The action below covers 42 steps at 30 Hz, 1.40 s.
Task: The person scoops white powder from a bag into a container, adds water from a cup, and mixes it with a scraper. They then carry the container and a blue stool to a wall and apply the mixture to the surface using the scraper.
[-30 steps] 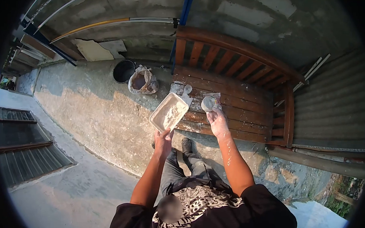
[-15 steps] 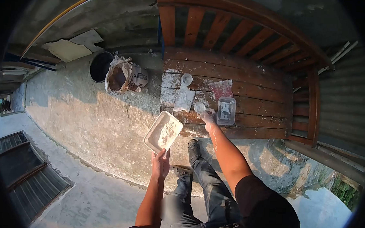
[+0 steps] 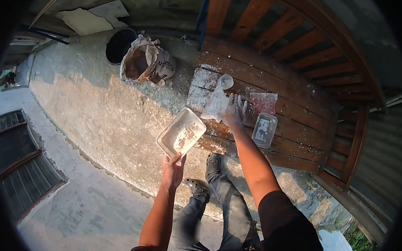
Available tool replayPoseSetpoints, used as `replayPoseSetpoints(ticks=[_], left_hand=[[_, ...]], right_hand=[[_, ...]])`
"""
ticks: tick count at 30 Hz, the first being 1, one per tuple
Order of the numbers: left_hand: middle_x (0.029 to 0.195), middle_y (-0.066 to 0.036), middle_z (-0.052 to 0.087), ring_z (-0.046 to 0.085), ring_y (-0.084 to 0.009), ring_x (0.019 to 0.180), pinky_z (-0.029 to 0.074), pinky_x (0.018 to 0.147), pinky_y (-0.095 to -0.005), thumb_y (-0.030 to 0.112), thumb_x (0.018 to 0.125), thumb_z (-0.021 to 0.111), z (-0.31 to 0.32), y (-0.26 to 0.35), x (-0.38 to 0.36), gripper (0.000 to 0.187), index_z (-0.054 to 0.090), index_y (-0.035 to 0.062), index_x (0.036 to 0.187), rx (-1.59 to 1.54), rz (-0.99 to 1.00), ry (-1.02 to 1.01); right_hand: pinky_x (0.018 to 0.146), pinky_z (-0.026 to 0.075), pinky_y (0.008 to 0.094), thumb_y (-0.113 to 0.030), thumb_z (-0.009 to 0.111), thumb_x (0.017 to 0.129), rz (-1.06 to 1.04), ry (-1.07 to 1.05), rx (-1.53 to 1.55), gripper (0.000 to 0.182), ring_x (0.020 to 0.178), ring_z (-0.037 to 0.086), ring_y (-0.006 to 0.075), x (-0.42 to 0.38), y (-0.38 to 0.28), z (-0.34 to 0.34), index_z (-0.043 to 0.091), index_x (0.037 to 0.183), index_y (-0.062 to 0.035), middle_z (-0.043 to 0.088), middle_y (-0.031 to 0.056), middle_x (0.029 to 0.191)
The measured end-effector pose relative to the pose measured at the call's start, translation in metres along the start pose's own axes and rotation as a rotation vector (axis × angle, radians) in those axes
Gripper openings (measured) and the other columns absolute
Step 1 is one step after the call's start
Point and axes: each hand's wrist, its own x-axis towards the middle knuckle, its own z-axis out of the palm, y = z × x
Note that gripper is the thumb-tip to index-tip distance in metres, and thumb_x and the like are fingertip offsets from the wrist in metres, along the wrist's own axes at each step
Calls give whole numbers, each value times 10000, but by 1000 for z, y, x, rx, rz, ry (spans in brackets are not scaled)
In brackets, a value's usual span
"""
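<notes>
My left hand [image 3: 174, 168] grips the near edge of a shallow rectangular tub [image 3: 167, 135], thumb over the rim. White powder [image 3: 185, 136] lies in the tub, which is held out beside the bench. Over the bench, my right hand [image 3: 234, 112] is dusted white, with its fingers spread apart and no held thing showing. It is just right of a whitened flat piece, perhaps a bag [image 3: 216, 104]. A small round cup [image 3: 226, 81] stands beyond that piece. To the hand's right are a red-and-white packet [image 3: 263, 102] and a clear rectangular container [image 3: 264, 130]. Whatever lies beneath my palm is hidden.
The slatted wooden bench [image 3: 298, 150] is spattered with white. Left of it on the concrete floor stand an open paper sack [image 3: 164, 66] and a black bucket [image 3: 116, 47]. Pale broken boards [image 3: 86, 22] lean by the wall. My shoes [image 3: 213, 164] are near the bench's front edge.
My right hand has moved from beside a small round cup to over the bench near the whitened piece, fingers now spread. That cup no longer shows. The view has tilted; the tub stays in my left hand.
</notes>
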Motion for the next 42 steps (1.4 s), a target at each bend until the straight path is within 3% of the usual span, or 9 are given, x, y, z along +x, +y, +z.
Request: replayPoseSetpoints(ticks=[8,18,22,23,24,26,28,35,42], left_hand=[[1356,-88,564,545,-198,1267,390,1136,-337,17,902,667,-8,20,-10,510,451,60,1362,-15,26,77],[1320,-110,582,592,-217,1201,476,1063,-354,3,915,656,0,111,-91,524,421,58,1380,-130,161,86],[1293,-134,590,596,-240,1202,491,1051,-349,-5,910,637,11,164,-149,459,462,21,1334,-233,213,24],[1287,-134,593,598,-247,1198,497,1041,-372,31,916,640,10,176,-167,457,460,28,1336,-228,229,19],[1281,-134,597,601,-254,1194,502,1032,-395,66,922,643,7,192,-181,457,458,35,1339,-224,247,17],[1287,-132,599,611,-257,1185,522,1012,-402,91,926,646,1,225,-212,454,456,42,1336,-226,312,-5],[1292,-130,601,621,-261,1177,542,993,-409,115,931,649,-12,253,-241,452,454,49,1334,-219,364,-15],[1356,-161,562,608,-292,1206,538,1002,-419,153,975,599,-74,352,-284,515,371,28,1419,-208,477,-125],[1405,-175,523,535,-346,1275,408,1109,-520,125,967,578,-130,444,-309,517,367,33,1430,-368,604,-224]], right_hand=[[1214,124,562,-109,672,792,39,7,-213,600,1289,447,358,9,-41,2,511,1355,21,534,198,1258],[833,523,443,-120,700,798,-65,23,237,235,917,660,354,-56,-51,-47,665,998,-2,676,193,993],[817,536,358,-123,757,832,57,-43,777,476,924,681,229,-107,-44,-45,608,1249,49,710,154,1068],[936,502,386,-182,735,850,77,-40,792,421,1116,642,323,-129,-65,-87,633,1203,23,669,228,1157],[962,521,436,-150,676,925,35,-80,891,504,1150,620,343,-146,-75,-104,495,1371,-1,619,198,1255],[947,543,538,-112,594,988,390,-418,1426,523,1141,616,360,-190,-126,-191,346,1443,-42,576,174,1300],[923,546,617,-83,539,1014,329,-560,1547,474,1169,596,373,-216,-155,-230,296,1421,-71,557,171,1310],[927,538,366,-18,646,918,-70,-489,1454,356,1040,663,234,-183,-279,-248,532,1254,13,657,121,1194],[1078,453,529,-192,535,1014,-92,-879,1765,424,1203,605,352,-180,-500,-347,492,1384,12,616,166,1326]])
